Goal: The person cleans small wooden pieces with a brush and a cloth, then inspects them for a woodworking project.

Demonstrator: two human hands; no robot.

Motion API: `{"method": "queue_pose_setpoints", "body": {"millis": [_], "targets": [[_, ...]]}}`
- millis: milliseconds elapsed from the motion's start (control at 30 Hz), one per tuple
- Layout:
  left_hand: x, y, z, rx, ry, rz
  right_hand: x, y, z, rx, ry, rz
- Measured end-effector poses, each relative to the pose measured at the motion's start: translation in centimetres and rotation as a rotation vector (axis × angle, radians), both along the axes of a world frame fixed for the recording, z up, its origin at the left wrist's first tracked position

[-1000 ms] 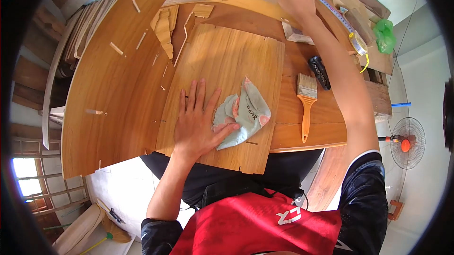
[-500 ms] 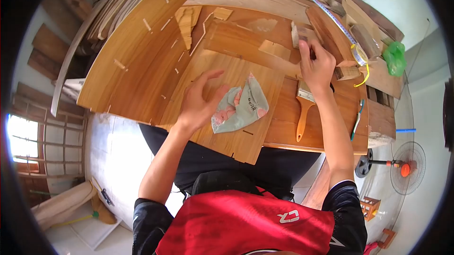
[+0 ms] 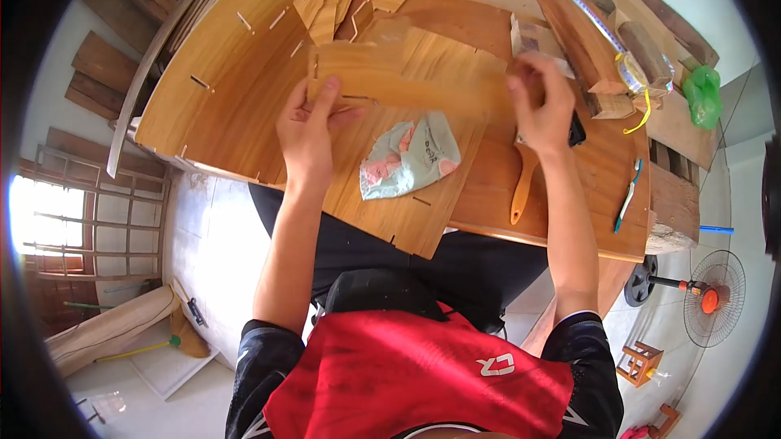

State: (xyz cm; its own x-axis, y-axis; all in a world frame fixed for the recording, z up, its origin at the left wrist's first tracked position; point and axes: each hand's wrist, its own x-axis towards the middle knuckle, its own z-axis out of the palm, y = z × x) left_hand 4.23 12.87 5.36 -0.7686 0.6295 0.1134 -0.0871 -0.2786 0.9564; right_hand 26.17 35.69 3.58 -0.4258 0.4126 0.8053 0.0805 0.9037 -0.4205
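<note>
Both hands grip a wooden strip (image 3: pixel 407 85): left hand (image 3: pixel 307 131) fingers pinch its end, right hand (image 3: pixel 541 105) fingers curl around the other, above the cloth (image 3: pixel 411 164).

Single head camera, looking steeply down, close over workbench (image 3: pixel 569 195).

White letters reading "CR", seen upside down from this angle, mark the red apron (image 3: pixel 423 374) worn by the person at the workbench. Small dark lettering shows on the pale cloth (image 3: pixel 409 164) lying on the wooden panel (image 3: pixel 407 219), but it is too small here to make out. The tape measure (image 3: pixel 582 8) stretched across the far side of the bench carries marks too fine to read.
</note>
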Motion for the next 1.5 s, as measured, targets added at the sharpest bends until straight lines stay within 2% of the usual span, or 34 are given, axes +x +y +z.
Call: {"method": "queue_pose_setpoints", "body": {"millis": [133,167,267,300,400,500,733,867,1067,1200,1333,1500], "targets": [[-0.3,-1.6,-1.9,0.038,-0.165,0.092,0.6,1.1,0.4,0.158,0.212,-0.18],[-0.4,-2.0,-2.4,0.022,-0.176,0.099,0.7,0.7,0.3,0.035,0.287,-0.111],[-0.3,-3.0,-3.5,-0.011,-0.197,0.13,2.0,-0.6,0.6,0.067,-0.023,0.078],[-0.2,-3.3,-3.6,-0.018,-0.191,0.148,1.0,-1.5,0.9,0.085,0.002,0.174],[-0.3,-3.7,-4.5,-0.024,-0.192,0.177,0.0,-3.5,0.2,-0.094,-0.266,0.366],[-0.4,-4.0,-5.2,-0.042,-0.157,0.152,0.1,-4.1,0.0,-0.195,-0.667,0.388],[-1.1,-3.9,-5.6,-0.095,-0.046,0.09,-1.7,-6.4,-1.4,-0.063,-0.62,0.43],[-0.8,-3.8,-4.8,-0.157,-0.019,-0.024,-1.6,-5.4,-1.8,-0.069,-0.737,0.501],[0.1,-2.7,-5.3,-0.182,0.057,-0.114,-1.4,-4.1,-0.9,-0.043,-0.273,0.224],[1.6,-2.0,-5.3,-0.138,0.088,-0.134,-1.6,-4.3,-0.7,0.121,-0.239,0.297],[2.0,-1.8,-5.9,-0.144,0.084,-0.191,-2.6,-5.6,-1.5,0.119,-0.232,0.386],[2.6,-1.7,-7.3,-0.243,0.16,-0.247,-2.7,-6.3,-2.0,0.034,-0.307,0.283]]}}
